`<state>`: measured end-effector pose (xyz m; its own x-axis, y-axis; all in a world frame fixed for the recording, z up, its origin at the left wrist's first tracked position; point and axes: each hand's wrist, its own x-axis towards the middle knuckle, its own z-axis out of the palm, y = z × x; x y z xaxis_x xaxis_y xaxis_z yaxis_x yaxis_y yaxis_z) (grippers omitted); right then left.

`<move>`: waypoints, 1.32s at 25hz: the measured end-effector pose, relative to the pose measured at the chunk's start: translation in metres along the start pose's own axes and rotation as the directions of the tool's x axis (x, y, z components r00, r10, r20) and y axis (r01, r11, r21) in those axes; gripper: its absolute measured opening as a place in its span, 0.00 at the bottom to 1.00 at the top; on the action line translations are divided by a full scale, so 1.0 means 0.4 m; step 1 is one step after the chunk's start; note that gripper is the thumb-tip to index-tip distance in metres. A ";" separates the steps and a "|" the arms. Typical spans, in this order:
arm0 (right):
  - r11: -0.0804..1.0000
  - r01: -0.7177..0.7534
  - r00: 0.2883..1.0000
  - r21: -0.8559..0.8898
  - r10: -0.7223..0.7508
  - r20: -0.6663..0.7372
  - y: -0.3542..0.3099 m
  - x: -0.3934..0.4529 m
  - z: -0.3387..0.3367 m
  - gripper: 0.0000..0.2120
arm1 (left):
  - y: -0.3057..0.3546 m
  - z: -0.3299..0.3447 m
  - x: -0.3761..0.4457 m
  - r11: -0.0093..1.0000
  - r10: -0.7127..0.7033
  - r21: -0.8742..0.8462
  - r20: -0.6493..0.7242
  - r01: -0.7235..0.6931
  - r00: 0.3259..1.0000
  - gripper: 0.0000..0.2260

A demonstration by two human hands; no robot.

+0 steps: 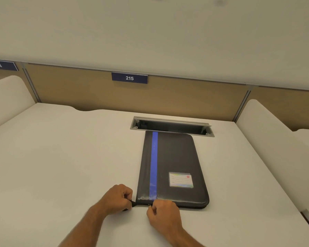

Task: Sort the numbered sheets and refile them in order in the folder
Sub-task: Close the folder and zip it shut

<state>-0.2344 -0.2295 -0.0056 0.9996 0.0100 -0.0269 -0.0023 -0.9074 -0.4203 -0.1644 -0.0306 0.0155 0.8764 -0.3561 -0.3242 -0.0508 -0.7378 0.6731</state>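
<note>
Head view: "215" sign (129,78); folder (173,164) label (180,179) seemingly illegible.

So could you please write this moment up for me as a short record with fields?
setting: white desk with a divider panel behind it, sign 215 on the panel
folder: black folder with a blue stripe, lying flat and closed
label: small card on the cover, text too small to read
left hand: left hand pinches a black tab at the folder's near left corner
right hand: right hand pinches what looks like the zip pull on the near edge
sheets: none in view
behind folder: open cable slot in the desk
</note>
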 end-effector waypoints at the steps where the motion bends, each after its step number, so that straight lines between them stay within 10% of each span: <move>1: 0.999 -0.034 0.999 -0.012 0.034 0.011 0.006 -0.003 -0.008 0.14 | 0.001 0.000 0.001 1.000 0.003 0.000 0.001 -0.003 1.000 0.16; 33: 0.947 -0.237 0.940 0.216 0.280 -0.193 0.380 -0.062 -0.126 0.20 | -0.020 0.010 0.019 0.987 0.095 0.130 -0.015 -0.092 0.995 0.12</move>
<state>-0.2580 -0.3889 -0.0230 0.9449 -0.3257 0.0323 -0.2456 -0.7707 -0.5880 -0.1591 -0.0296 0.0048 0.8747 -0.4156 -0.2491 -0.1927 -0.7701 0.6081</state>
